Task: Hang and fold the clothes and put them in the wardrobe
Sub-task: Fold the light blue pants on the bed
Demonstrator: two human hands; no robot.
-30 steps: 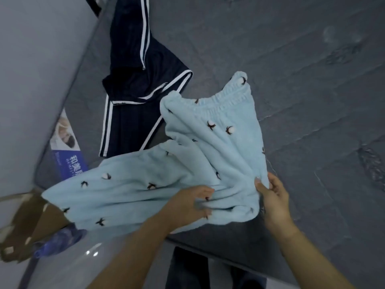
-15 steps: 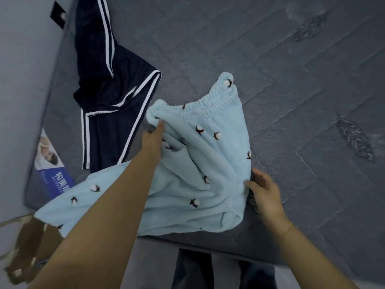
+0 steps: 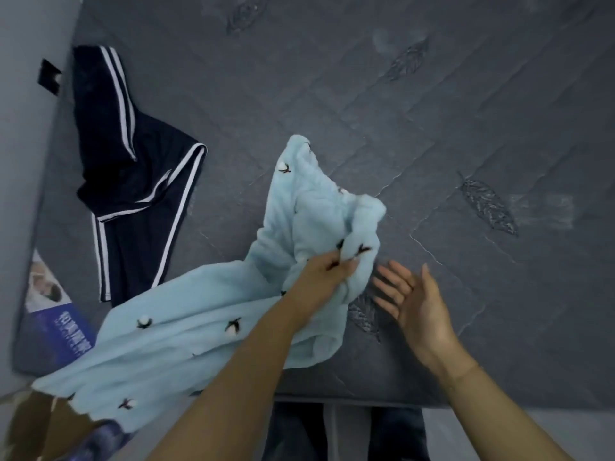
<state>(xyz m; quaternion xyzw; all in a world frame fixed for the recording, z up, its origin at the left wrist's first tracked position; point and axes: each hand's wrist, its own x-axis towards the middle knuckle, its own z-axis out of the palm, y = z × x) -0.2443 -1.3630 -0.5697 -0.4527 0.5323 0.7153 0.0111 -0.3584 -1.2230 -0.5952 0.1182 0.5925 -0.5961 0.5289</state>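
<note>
Left hand (image 3: 327,271) clamped on light-blue fleece trousers (image 3: 186,331) near the mattress (image 3: 432,128) front edge; right hand (image 3: 411,294) apart, fingers spread, holding nothing.

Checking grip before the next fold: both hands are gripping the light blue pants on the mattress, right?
Not quite. In the head view only the left hand grips the blue pants; the right hand is open beside them, holding nothing. They do lie on the mattress.

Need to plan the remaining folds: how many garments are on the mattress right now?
2. The light blue fleece pants lie at the near edge, gripped by the left hand; the navy striped garment lies far left. Others may be out of frame.
</note>
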